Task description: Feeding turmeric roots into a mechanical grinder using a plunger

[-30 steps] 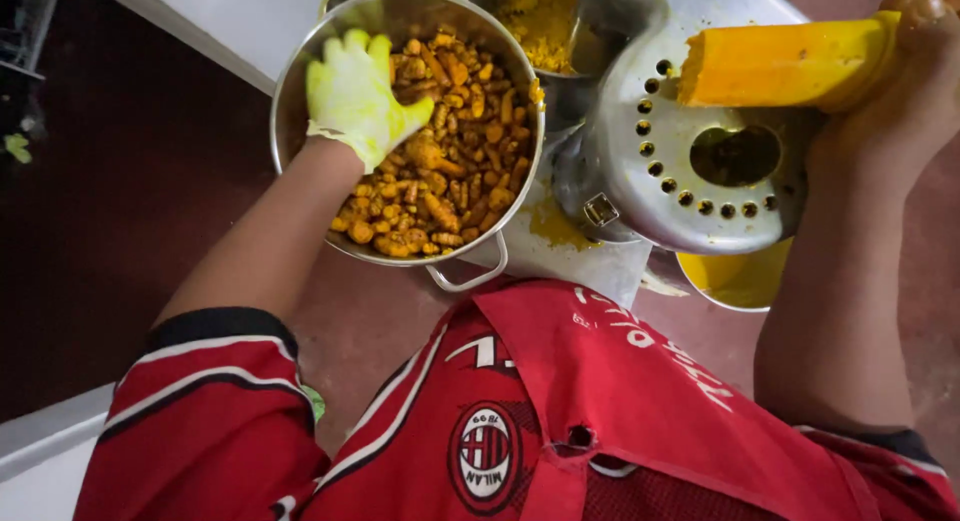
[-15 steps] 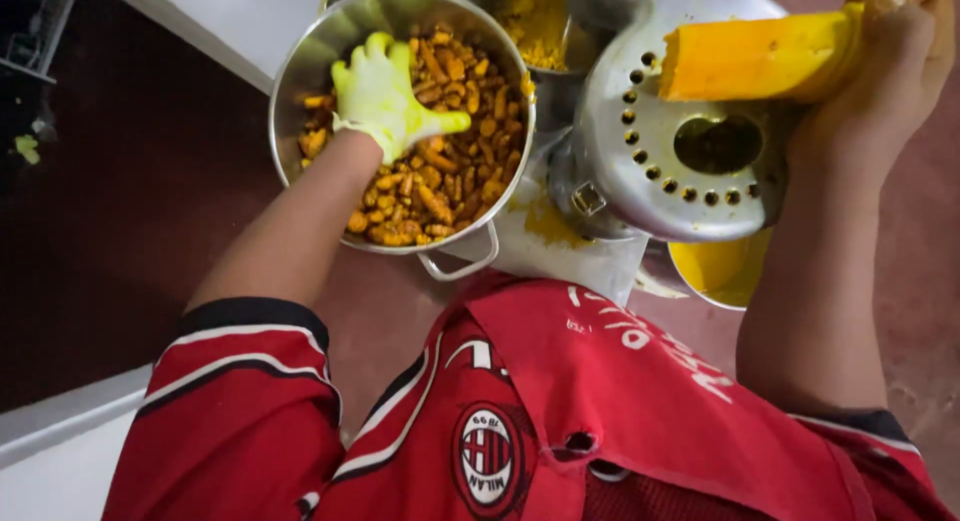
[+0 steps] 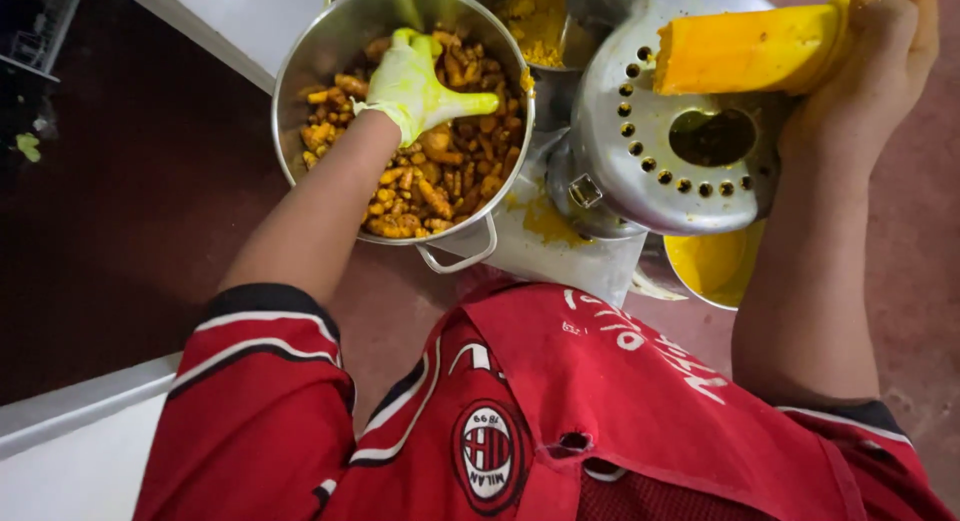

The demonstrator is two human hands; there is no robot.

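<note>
While the left hand [image 3: 420,86], in a pale yellow-stained glove, is sunk among the orange-yellow root pieces [image 3: 440,171] in the big steel pot [image 3: 300,71], its fingers curl down into the heap and the thumb sticks out to the right, so it looks half closed over a scoop of pieces; how much it really grips I cannot tell, since the palm faces down. The pot stands on the left of the scene with one loop handle [image 3: 460,256] turned toward the person, close to the body, which keeps the pieces within an easy arm's reach.

Just to the right of the pot sits a round metal grinder housing [image 3: 640,171], ringed with small holes and with a dark opening [image 3: 712,136] in its middle. The right hand [image 3: 865,76] is clamped around the end of a yellow-stained wooden pusher block [image 3: 745,49], held level just above and beyond that opening, seemingly parked clear of it so the mouth stays free.

Under the housing, on the near right, a yellow-coated bowl [image 3: 715,266] sits where ground paste would drop. Yellow pulp smears the white sheet [image 3: 560,246] between pot and machine, and a further container of yellow mash [image 3: 535,16] stands at the far side. A red apron [image 3: 620,401] over a red, black and white striped shirt [image 3: 260,411] fills the near edge.
</note>
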